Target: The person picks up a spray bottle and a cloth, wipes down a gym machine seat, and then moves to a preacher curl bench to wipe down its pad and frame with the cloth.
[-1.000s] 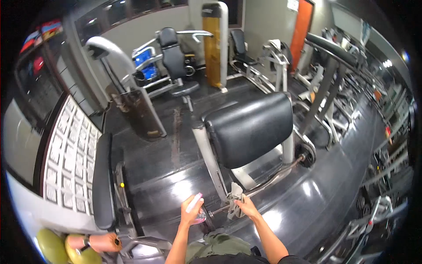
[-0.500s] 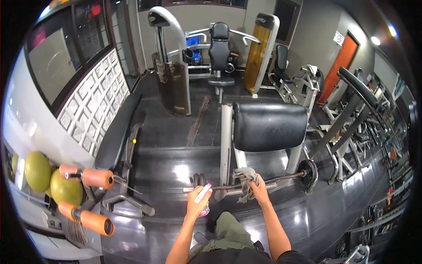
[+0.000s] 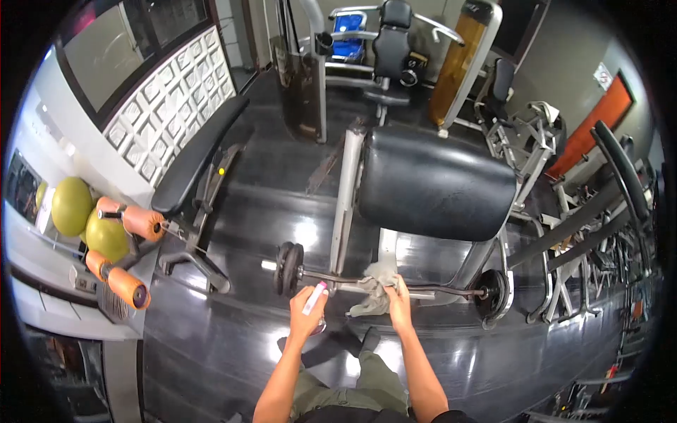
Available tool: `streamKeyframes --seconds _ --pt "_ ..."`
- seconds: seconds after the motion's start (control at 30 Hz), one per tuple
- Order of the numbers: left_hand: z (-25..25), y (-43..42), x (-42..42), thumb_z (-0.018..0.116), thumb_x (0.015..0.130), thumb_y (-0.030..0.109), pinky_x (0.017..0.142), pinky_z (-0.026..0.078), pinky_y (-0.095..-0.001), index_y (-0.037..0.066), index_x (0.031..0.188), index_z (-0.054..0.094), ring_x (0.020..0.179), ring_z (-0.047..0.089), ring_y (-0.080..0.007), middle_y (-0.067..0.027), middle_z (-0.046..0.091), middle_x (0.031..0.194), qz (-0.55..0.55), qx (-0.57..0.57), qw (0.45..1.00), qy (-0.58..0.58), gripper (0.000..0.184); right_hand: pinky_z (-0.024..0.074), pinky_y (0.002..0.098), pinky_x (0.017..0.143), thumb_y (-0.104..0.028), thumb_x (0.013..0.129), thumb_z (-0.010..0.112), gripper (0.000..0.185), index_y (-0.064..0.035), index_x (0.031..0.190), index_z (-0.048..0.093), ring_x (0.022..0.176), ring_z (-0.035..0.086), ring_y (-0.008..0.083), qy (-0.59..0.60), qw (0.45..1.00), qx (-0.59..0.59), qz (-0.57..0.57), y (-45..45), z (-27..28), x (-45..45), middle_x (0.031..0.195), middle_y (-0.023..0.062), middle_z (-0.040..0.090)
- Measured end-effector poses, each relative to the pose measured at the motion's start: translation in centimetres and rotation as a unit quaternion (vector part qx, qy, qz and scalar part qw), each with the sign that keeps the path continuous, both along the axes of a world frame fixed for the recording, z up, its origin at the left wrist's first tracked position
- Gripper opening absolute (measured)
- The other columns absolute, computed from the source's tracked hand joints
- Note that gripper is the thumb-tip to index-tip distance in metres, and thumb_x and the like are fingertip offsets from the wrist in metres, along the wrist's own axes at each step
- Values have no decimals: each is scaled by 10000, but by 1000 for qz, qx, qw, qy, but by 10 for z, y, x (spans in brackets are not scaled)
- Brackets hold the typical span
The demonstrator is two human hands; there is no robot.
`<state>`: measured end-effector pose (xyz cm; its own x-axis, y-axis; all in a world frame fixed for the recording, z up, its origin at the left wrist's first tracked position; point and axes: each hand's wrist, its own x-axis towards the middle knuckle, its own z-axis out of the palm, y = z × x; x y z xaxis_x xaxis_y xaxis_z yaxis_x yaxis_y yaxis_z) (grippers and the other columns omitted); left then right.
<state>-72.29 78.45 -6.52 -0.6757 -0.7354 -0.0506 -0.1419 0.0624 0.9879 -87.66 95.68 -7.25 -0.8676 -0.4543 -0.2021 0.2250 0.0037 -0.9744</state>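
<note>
My left hand (image 3: 303,319) is closed around a spray bottle with a pink and white top (image 3: 314,299); most of its body is hidden by the fingers. In my right hand (image 3: 400,304) is a crumpled grey cloth (image 3: 374,299), draped over the middle of a bent curl bar (image 3: 444,287). Black weight plates (image 3: 288,269) sit on the bar's left end, and another black plate (image 3: 491,295) on its right end. The spray bottle is in front of the bar, between the left plates and the cloth.
Just beyond the bar stands a preacher curl bench with a black pad (image 3: 437,187) and a silver frame post (image 3: 345,204). At left are a black padded bench (image 3: 197,158) with orange foam rollers (image 3: 129,287) and green exercise balls (image 3: 107,236). Gym machines stand behind and at right.
The view has tilted and come closer to the bench. My left hand no longer covers the left plates, which now show fully. The cloth stays on the bar, more spread out.
</note>
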Motion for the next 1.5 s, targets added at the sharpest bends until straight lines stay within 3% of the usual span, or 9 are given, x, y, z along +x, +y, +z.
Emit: streamKeyframes --seconds 0.27,0.33,0.4,0.47,0.7,0.87,1.0,1.2,1.5 --pt "-24 44 -66 645 920 156 429 435 -278 -12 730 553 482 545 -100 -34 501 649 88 11 994 -57 269 335 272 1030 -111 916 573 421 -26 1319 483 1152 484 145 -121 988 -8 93 14 -49 -30 1239 41 554" --pt "-27 46 -84 643 915 146 432 414 -302 -8 717 549 470 532 -124 -50 503 632 99 -9 992 -80 268 338 307 1049 -92 926 556 350 -22 1261 479 1175 480 169 -15 999 -18 34 15 -80 -29 1273 53 525" --pt "-49 41 -97 654 884 129 526 396 -372 -9 685 517 533 535 -259 -127 500 616 98 -134 978 -122 278 297 338 1095 -96 916 551 383 -24 1279 452 1227 460 201 -61 997 -28 28 16 -90 -32 1320 80 492" --pt "-71 34 -109 637 899 111 450 399 -319 -9 711 554 478 526 -135 -64 487 589 94 -201 967 -124 238 298 330 1090 -77 907 554 377 -26 1268 455 1226 458 194 -139 984 -103 40 19 -94 -37 1311 103 493" --pt "-103 18 -157 641 887 104 502 333 -349 -15 666 480 506 410 -169 -104 443 578 125 -247 954 -112 298 401 229 837 -189 971 605 217 -71 1101 478 911 477 69 -116 992 -40 24 14 -140 -50 996 -3 551" --pt "-119 5 -161 665 852 95 527 376 -367 -25 673 511 513 464 -239 -125 485 605 155 -198 954 -163 264 410 218 772 -86 925 650 211 -84 1020 461 879 492 45 -95 994 -49 35 -5 -162 -64 963 -21 567" --pt "-125 1 -157 662 859 89 517 377 -350 -21 680 501 513 467 -188 -100 469 601 151 -194 958 -145 265 426 295 936 -56 888 667 378 -40 1211 472 996 552 141 55 997 61 10 -37 -164 -72 1026 52 585" --pt "-118 -7 -141 648 905 112 421 412 -253 -9 741 570 475 527 -80 -8 492 624 161 -30 981 -102 218 342 333 1092 -91 889 685 495 -37 1353 520 1268 498 199 -32 996 -71 41 -105 -178 -56 1358 126 554" --pt "-115 -38 -131 620 920 145 455 409 -255 -33 823 613 465 565 -118 -57 600 700 97 80 989 -74 202 429 310 958 -288 942 653 425 32 1217 603 1055 608 192 -37 986 11 -164 -184 -169 -83 1133 139 667"
